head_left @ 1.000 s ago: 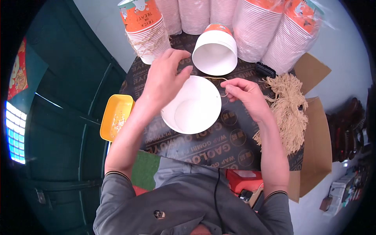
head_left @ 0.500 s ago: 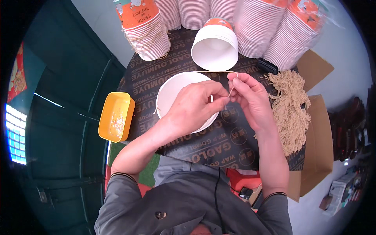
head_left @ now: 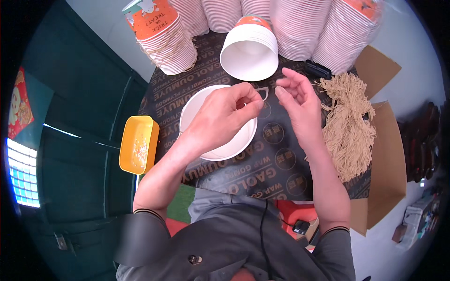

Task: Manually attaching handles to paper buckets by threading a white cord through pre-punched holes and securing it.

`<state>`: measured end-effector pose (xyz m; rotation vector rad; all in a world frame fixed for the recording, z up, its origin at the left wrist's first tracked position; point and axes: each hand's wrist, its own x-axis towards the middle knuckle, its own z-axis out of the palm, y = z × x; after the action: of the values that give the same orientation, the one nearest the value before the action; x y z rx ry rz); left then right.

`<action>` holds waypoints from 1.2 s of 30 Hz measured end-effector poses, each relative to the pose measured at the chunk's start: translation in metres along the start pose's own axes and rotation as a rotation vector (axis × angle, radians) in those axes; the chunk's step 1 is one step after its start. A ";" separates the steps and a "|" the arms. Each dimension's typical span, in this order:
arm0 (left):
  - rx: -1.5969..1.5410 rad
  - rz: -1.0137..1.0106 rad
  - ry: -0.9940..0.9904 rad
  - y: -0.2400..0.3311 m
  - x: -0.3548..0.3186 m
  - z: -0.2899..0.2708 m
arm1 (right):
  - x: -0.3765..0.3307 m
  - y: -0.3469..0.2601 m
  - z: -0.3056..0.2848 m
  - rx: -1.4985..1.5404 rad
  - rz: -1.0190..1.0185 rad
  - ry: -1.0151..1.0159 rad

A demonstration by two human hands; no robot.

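My left hand is closed in a pinch above a white paper bucket that stands with its mouth up. A thin tan cord comes from its fingertips and bends into a small loop just beyond them. To the right, my right hand is open, with thumb and fingers apart and nothing seen between them. My left hand and forearm hide part of the bucket's mouth and left rim.
White-and-orange paper buckets lie nested on their side at the back. Tall bucket stacks line the far edge. Tan cords lie bundled at right, beside a cardboard box. A yellow tray holds small bits at left.
My right hand has let go of the cord and opened, moving slightly away from my left hand. The cord, taut behind the hands before, now hangs loosely looped at my left fingertips.
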<state>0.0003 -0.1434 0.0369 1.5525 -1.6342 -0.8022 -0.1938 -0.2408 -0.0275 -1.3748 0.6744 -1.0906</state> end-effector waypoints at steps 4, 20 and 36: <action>-0.024 0.058 0.004 -0.001 0.005 0.000 | -0.004 -0.004 -0.003 -0.037 -0.183 -0.213; -0.061 0.028 0.021 0.015 0.003 -0.006 | 0.000 -0.005 -0.009 0.071 -0.018 -0.248; 0.485 0.017 0.212 0.008 -0.060 0.024 | -0.007 -0.012 -0.003 -0.310 -0.265 -0.062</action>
<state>-0.0243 -0.0844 0.0251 1.8737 -1.7580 -0.2216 -0.2018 -0.2344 -0.0178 -1.7974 0.6470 -1.1790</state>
